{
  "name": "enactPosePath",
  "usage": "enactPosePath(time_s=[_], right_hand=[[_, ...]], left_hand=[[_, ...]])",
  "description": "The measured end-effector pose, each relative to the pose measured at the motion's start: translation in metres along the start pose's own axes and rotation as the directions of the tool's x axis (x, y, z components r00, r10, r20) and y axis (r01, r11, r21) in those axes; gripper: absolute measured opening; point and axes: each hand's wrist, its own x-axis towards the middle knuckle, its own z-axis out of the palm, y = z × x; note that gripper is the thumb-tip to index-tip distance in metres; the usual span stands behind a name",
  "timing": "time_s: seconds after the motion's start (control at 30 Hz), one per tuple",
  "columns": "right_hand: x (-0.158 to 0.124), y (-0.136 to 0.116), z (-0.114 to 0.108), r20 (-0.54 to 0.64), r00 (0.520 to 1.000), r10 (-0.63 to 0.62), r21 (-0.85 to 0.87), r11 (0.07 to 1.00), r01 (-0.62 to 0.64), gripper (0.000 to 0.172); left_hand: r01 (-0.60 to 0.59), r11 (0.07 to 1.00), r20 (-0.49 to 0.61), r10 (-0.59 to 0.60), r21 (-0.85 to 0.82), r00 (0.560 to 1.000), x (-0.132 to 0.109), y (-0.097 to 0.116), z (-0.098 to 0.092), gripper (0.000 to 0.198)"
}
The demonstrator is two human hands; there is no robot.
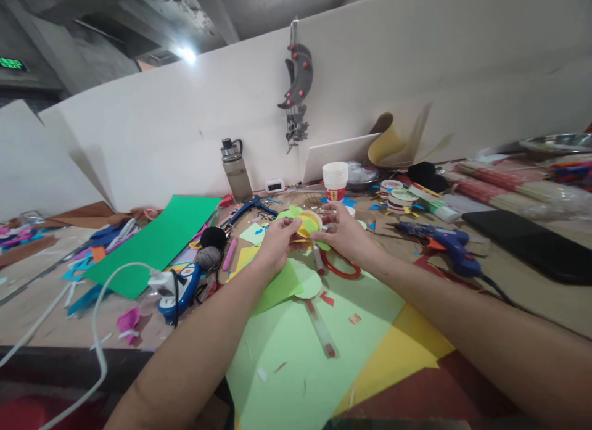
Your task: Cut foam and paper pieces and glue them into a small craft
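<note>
A small round yellow piece (pixel 309 223) with a pale rim is held up between both hands over the table. My left hand (pixel 279 242) pinches its left side, fingers closed on it. On the other side, my right hand (pixel 345 232) has its thumb and fingers closed around the right edge. Red-handled scissors (pixel 345 271) lie just below my right hand. A pale green paper circle (pixel 308 280) and a bright green sheet (pixel 282 288) lie below the hands on a large light green sheet (pixel 296 362). A clear pen-like stick (pixel 320 328) rests on that sheet.
Behind stand a stack of paper cups (pixel 335 180) and a bottle (pixel 235 171). At right are a blue glue gun (pixel 439 242) and a black case (pixel 531 245). A dark green sheet (pixel 157 245), a power strip (pixel 180 291) and yarn balls (pixel 211 248) lie at left.
</note>
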Motion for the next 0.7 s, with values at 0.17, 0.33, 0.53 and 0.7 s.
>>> enactPosePath(time_s=[0.17,0.33,0.53,0.7], right_hand=[[0.0008,0.0003,-0.0001,0.025,1.000,0.012,0.026,1.000,-0.013,0.068],[0.0008,0.0008,0.0003,0.036,0.999,0.012,0.019,1.000,-0.012,0.065],[0.0014,0.0012,0.0039,0.025,0.998,0.052,0.012,0.999,-0.052,0.047],[-0.0021,-0.0019,0.0021,0.103,0.992,0.074,-0.011,0.997,-0.073,0.021]], left_hand=[[0.002,1.000,0.032,-0.002,0.002,0.999,-0.0015,0.0014,0.0019,0.030],[-0.019,0.999,-0.014,0.019,0.038,1.000,-0.0008,-0.0013,0.0023,0.036],[-0.003,1.000,-0.095,0.005,0.020,0.995,0.0043,-0.0014,-0.0026,0.020],[-0.009,0.999,-0.145,0.003,-0.040,0.989,0.0056,0.0000,-0.0039,0.018]])
